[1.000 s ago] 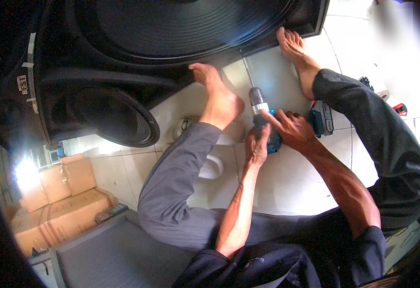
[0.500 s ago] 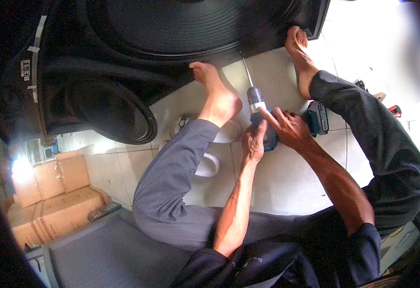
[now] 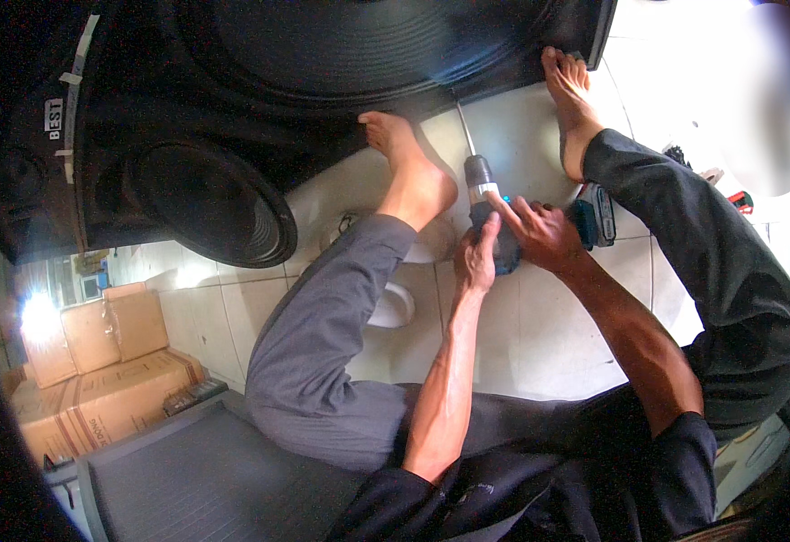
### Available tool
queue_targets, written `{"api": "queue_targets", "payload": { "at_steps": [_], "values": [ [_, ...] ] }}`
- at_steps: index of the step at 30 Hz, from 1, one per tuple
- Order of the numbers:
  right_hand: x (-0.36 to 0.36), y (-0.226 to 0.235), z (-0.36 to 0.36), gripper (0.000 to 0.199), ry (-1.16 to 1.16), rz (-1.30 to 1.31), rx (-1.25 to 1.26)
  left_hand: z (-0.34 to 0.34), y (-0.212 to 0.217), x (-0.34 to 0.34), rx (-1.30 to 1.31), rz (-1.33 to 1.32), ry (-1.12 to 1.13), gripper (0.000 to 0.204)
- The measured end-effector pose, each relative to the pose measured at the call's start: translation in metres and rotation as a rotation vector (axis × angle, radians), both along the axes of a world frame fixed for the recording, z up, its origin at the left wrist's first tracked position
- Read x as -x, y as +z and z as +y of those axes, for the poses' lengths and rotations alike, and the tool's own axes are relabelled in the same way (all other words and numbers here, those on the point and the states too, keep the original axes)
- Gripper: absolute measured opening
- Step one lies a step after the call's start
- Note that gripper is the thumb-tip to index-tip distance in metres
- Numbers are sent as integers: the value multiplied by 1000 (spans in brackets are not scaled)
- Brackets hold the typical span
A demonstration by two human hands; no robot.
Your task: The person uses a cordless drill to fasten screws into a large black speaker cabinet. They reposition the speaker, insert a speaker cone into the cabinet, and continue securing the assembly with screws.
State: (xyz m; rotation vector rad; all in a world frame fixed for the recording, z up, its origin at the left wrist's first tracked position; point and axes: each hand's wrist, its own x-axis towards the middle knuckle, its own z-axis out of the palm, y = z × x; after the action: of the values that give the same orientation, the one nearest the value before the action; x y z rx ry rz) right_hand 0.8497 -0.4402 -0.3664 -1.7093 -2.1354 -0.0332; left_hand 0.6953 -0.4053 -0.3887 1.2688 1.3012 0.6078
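Left hand (image 3: 477,262) and right hand (image 3: 549,237) clamp a power drill (image 3: 479,181) above the tiles, its bit (image 3: 465,128) at the loudspeaker's (image 3: 368,54) edge, apparently for fastener work; contact is too dark to confirm. Steady alignment seems needed next.

Holds a drill (image 3: 480,210) with left hand (image 3: 477,259) and right hand (image 3: 550,240), pointing a long bit (image 3: 466,134) between bare feet (image 3: 406,172) toward a black speaker (image 3: 323,149).
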Motion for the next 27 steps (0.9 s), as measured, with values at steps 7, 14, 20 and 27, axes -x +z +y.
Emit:
{"api": "queue_targets", "payload": {
  "at_steps": [7, 14, 20, 27],
  "values": [
    [-1, -6, 4, 64, -23, -13, 11, 4, -6, -2, 49, 56, 15, 69],
    [-1, 3, 6, 65, -19, -57, 34, 5, -2, -5, 40, 54, 19, 69],
    [-2, 4, 6, 64, -13, -49, 22, 8, 3, -6, 9, 40, 19, 68],
    [-1, 4, 8, 59, -13, -65, 11, 17, 14, -10, -28, 52, 45, 70]
  ]
}}
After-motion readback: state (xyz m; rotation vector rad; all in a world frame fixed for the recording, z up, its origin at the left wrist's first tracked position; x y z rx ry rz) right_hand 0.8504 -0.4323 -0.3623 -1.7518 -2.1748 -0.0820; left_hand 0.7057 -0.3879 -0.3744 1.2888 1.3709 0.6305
